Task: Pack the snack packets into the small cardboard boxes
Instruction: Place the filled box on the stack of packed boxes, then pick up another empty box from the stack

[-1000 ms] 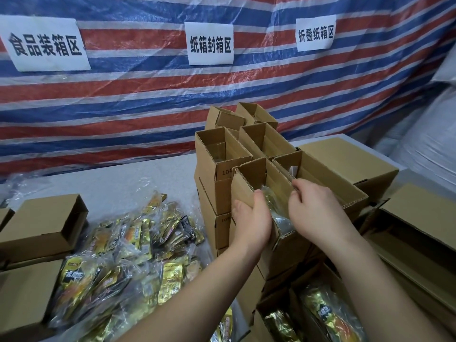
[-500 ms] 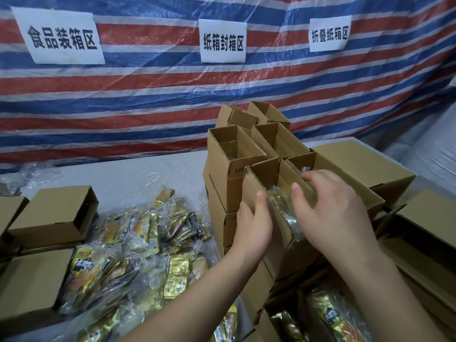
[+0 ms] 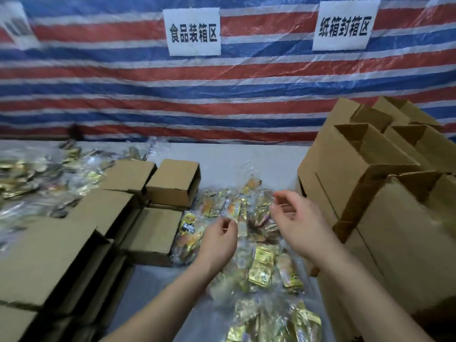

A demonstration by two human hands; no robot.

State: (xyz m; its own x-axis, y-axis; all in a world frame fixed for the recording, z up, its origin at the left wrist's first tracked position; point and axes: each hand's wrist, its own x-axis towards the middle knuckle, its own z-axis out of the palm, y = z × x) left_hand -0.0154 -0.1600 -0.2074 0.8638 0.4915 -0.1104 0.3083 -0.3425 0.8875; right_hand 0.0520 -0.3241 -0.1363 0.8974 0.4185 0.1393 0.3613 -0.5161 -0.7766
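Closed small cardboard boxes [image 3: 74, 233], at nine o'clock on the table [image 3: 234, 154]: several lying flat in a cluster, contents hidden, so packed or not cannot be told. Loose snack packets [image 3: 261, 262], centre to six o'clock: a sizeable pile in clear wrap, unpacked; more at ten o'clock, so much of the task appears left. Left hand [image 3: 219, 240], centre: above the pile, fingers loosely curled, gripping nothing. Right hand [image 3: 293, 218], just right of centre: likewise relaxed and empty, poised over the packets. Open upright boxes [image 3: 365, 166], three o'clock: stacked, mouths up, awaiting filling. Change: half a second ago both hands were tucking a packet into an open box on that stack; they have since left it and the view has swung left to the pile.
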